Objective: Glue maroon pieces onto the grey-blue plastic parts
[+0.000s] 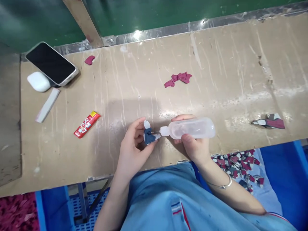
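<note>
Right hand (196, 148), fingers clamped on 1 bottle (191, 128) (likely light, squeezable; grip mid-body). Left hand (131, 152) pinches 1 blue piece (149, 137), probably flexible, by edges.

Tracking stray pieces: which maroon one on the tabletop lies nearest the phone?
The small one just right of the phone, lying alone; the other maroon pieces on the tabletop are farther right.

Reads as a small-parts workshop to me: worn tan workbench (231, 70) with whitish streaks, scattered maroon cut pieces (178, 78) at upper centre, blue plastic bin (284, 170) at lower right beside a heap of small maroon-and-grey parts (237, 163).
</note>
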Tool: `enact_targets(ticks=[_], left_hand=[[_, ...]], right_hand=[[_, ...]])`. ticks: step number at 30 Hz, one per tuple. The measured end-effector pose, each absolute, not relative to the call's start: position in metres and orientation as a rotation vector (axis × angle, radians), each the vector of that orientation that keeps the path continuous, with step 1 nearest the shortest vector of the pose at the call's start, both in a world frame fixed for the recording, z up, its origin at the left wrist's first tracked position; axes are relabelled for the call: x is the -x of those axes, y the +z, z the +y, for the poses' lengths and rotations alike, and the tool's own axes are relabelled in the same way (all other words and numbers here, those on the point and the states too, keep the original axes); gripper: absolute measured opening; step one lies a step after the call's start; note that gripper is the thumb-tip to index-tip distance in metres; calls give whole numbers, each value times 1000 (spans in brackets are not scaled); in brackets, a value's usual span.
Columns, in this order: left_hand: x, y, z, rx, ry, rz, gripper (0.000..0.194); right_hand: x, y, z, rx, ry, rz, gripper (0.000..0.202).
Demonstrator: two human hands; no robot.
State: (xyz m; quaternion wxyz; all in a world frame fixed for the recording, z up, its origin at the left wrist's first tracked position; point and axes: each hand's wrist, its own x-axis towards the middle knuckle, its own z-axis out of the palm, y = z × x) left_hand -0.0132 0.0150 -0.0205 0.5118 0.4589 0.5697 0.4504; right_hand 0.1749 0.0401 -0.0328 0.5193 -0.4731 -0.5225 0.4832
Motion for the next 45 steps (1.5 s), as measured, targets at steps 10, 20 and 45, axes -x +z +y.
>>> enact_targets(ticks=[10,20,45], left_hand=[[13,-22,11,-1144,1096,1376,61],[14,-18,12,-1201,1070,1402,61],[16,-18,12,-1202,1085,1394,68]], right_hand=[[-178,-35,34,1152,975,-1392,49],[-177,-24,38,1066,648,-1600,37],[-184,-21,38,941,632,-1697,36]])
